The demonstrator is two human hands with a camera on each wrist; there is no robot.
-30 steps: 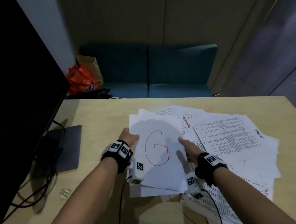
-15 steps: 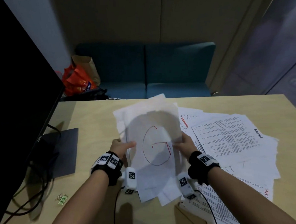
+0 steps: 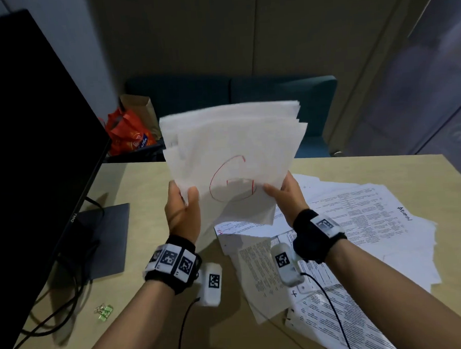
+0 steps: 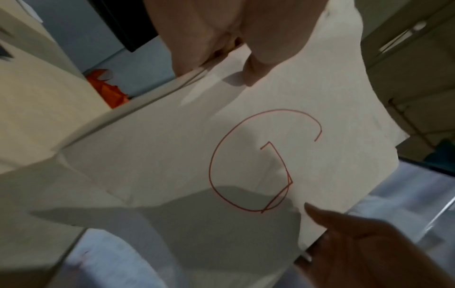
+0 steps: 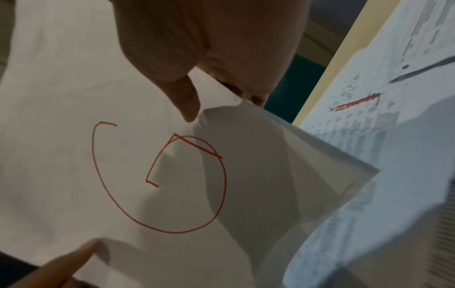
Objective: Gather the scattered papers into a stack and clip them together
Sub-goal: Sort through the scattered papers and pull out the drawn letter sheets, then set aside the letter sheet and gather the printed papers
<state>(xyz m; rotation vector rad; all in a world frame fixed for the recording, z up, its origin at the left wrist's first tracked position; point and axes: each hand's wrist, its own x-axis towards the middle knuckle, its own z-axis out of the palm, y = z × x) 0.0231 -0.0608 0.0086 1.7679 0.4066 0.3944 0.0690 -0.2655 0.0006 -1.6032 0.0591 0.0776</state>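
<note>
Head view. Item: sheaf of papers (image 3: 234, 158), centre of frame, raised upright off the table (image 3: 144, 184); long axis near vertical, top edge fanned toward upper right, red "G" facing the wearer. Left hand (image 3: 182, 211) grips its lower left edge, right hand (image 3: 286, 195) its lower right edge. Loose printed sheets (image 3: 360, 221) lie uncollected at lower right; green binder clip (image 3: 104, 311) at lower left, well apart.

Left wrist view. Left thumb (image 4: 256, 66) pressed on the front sheet (image 4: 172, 155), upper centre; fingers behind (mostly hidden).

Right wrist view. Right thumb (image 5: 187, 101) pinches the front sheet (image 5: 61, 97); a corner (image 5: 246, 155) curls loose beneath.

Step, judged: gathering, part done. Next calls for squaring the edges against the table, then adding the remaining sheets before clipping.
</note>
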